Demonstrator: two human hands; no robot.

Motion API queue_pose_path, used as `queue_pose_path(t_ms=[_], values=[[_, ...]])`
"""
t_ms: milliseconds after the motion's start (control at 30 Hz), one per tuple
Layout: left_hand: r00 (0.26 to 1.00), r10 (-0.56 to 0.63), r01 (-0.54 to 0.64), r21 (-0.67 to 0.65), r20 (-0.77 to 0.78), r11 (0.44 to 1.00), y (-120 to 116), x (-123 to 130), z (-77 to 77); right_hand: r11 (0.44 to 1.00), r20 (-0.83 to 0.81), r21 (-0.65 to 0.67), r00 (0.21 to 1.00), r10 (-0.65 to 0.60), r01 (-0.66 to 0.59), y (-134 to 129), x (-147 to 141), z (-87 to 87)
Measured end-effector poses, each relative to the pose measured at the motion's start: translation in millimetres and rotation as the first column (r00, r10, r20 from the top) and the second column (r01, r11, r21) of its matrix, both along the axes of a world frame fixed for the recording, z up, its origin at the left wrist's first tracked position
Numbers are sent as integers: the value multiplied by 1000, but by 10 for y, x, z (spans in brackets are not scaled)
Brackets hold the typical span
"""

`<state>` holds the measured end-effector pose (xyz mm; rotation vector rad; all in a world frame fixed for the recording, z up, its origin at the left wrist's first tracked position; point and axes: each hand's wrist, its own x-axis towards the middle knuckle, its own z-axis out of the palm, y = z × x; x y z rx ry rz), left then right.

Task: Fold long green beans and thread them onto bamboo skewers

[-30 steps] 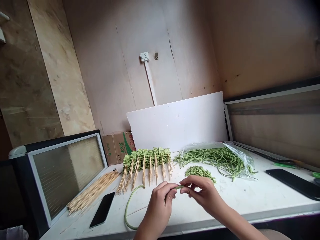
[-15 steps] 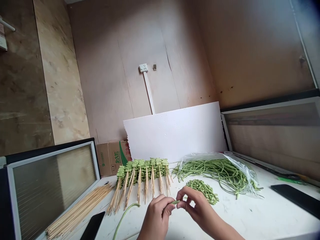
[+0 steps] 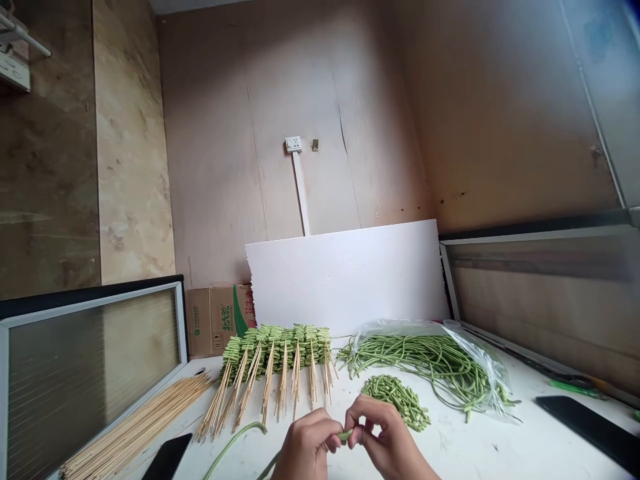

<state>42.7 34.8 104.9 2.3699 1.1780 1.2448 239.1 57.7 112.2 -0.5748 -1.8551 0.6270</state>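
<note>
Low in the head view, my left hand (image 3: 311,443) is closed on a green bean (image 3: 345,436). My right hand (image 3: 377,430) pinches the same bean from the other side, fingertips close to my left. Part of a long bean (image 3: 235,441) curves over the table to the left of my hands. Behind my right hand lies a pile of short bean pieces (image 3: 397,400). Further back are stacked bean skewers (image 3: 280,347), their sticks pointing toward me. Long beans (image 3: 425,363) lie in an open clear plastic bag (image 3: 487,347) at the right.
Loose bamboo sticks (image 3: 140,423) and a dark phone (image 3: 167,459) are at the left. Another dark flat object (image 3: 590,430) lies at the right. A cardboard box (image 3: 203,323) and a white board (image 3: 345,280) stand behind on the white table (image 3: 480,450).
The view has shifted slightly, so the table items and my hands sit lower in it. My hands have come closer together on the bean, and less of it shows between them.
</note>
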Motion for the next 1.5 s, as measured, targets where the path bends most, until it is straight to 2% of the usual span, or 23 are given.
queue_pose_path(t_ms=[133, 267, 400, 467, 500, 567, 633, 700, 767, 900, 1033, 1100, 1167, 1367, 1433, 1500], values=[[995, -43, 46, -30, 89, 999, 0, 32, -6, 997, -32, -62, 999, 40, -42, 8, -4, -9], [991, -69, 75, -54, 112, 996, 8, 45, -8, 984, -80, -146, 992, 94, -104, 39, -20, -66], [988, -74, 86, -82, 132, 993, 36, 2, -6, 913, -190, -305, 957, 220, -270, 133, 5, -112], [987, -66, 77, -78, 144, 994, 58, -49, -1, 881, -246, -329, 931, 268, -341, 210, 72, -97], [987, -54, 66, -77, 148, 995, 68, -78, 2, 885, -256, -322, 931, 261, -337, 257, 124, -82], [988, -15, 27, -80, 156, 996, 89, -129, 5, 923, -219, -304, 960, 172, -235, 369, 263, -47], [987, 19, -4, -90, 161, 996, 110, -158, -5, 963, -119, -268, 993, 0, -32, 506, 437, -34], [987, 33, -16, -108, 157, 994, 129, -159, -31, 966, -17, -189, 983, -182, 175, 661, 620, -70], [989, 23, -5, -119, 148, 993, 147, -141, -68, 937, 50, -135, 947, -318, 322, 818, 786, -159], [989, -8, 30, -144, 151, 989, 174, -92, -148, 875, 163, -147, 884, -439, 461, 1042, 1015, -421], [988, -28, 48, -127, 155, 991, 194, -68, -197, 769, 262, -87, 759, -596, 634, 1109, 1127, -610], [987, -27, 46, -121, 156, 992, 205, -69, -210, 727, 297, -59, 707, -642, 685, 1132, 1158, -660], [987, -17, 38, -130, 157, 991, 222, -82, -225, 713, 327, -55, 688, -648, 699, 1171, 1180, -700], [982, -25, 46, -110, 188, 993, 345, -162, -365, 751, 350, -97, 728, -589, 653, 1324, 1221, -823], [980, -49, 71, -107, 195, 992, 386, -173, -426, 750, 341, -105, 732, -590, 653, 1325, 1205, -802], [976, -50, 80, -134, 212, 988, 407, -164, -474, 760, 322, -109, 746, -583, 641, 1265, 1141, -708]])
